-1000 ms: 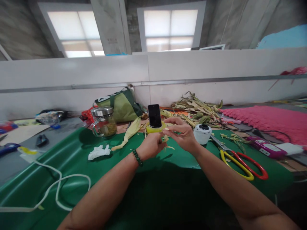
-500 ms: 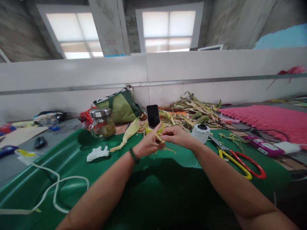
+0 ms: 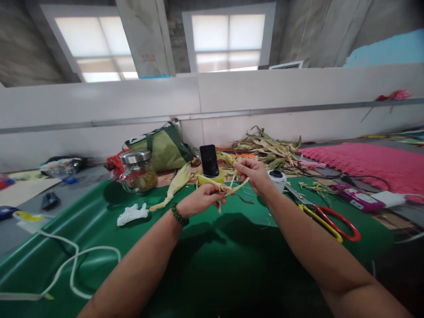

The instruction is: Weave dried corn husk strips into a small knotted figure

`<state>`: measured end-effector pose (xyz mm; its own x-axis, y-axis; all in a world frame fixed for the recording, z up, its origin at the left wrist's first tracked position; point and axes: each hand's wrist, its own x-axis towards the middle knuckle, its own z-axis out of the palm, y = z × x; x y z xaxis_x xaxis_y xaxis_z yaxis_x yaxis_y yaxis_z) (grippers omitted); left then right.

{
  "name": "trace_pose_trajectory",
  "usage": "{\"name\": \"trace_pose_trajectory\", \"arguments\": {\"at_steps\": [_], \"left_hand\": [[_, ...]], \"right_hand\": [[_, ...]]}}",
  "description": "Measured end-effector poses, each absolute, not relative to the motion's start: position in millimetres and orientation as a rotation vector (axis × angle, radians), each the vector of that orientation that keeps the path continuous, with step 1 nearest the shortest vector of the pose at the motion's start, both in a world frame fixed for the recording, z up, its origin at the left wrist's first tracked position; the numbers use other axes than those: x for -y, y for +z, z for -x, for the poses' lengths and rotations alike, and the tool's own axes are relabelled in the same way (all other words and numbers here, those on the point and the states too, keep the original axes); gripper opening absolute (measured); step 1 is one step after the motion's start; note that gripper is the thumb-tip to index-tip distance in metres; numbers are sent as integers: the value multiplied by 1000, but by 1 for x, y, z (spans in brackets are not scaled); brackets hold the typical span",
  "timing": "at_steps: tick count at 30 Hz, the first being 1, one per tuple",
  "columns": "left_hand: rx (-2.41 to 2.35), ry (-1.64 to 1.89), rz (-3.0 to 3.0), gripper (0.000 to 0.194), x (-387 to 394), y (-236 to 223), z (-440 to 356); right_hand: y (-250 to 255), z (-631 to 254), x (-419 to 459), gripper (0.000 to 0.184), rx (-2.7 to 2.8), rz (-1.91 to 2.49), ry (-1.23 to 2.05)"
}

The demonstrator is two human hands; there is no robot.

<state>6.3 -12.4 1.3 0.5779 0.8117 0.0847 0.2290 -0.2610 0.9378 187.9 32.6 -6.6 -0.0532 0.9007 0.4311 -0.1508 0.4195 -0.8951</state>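
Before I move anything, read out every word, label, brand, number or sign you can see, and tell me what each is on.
No text can be read for certain.
Red marks on the concrete pillar: too faint and blurred to read.
Pale label and markings on the purple device: too small and blurred to read.
Phone: no readable text on its dark screen.

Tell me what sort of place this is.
Probably a craft workshop, perhaps for husk weaving: a heap of dried husks lies at the back of the bench, large scissors rest on the green mat, and both hands hold pale strips.
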Motion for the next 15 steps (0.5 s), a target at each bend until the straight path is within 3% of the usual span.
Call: {"name": "trace_pose_trajectory", "arguments": {"at_steps": [4,9,15], "left_hand": [[-874,764,-1826,31,14,1,-7],[-1037,1083,-1628,29,7,-4,-7],[-978,1014,-1616,26,8,-1,-8]], "right_hand": [[-7,-189,-35,47,1320,748,1003],[-5,-185,-28,59,1506,716,1219],[-8,-172,-14,46,1652,784,804]]}}
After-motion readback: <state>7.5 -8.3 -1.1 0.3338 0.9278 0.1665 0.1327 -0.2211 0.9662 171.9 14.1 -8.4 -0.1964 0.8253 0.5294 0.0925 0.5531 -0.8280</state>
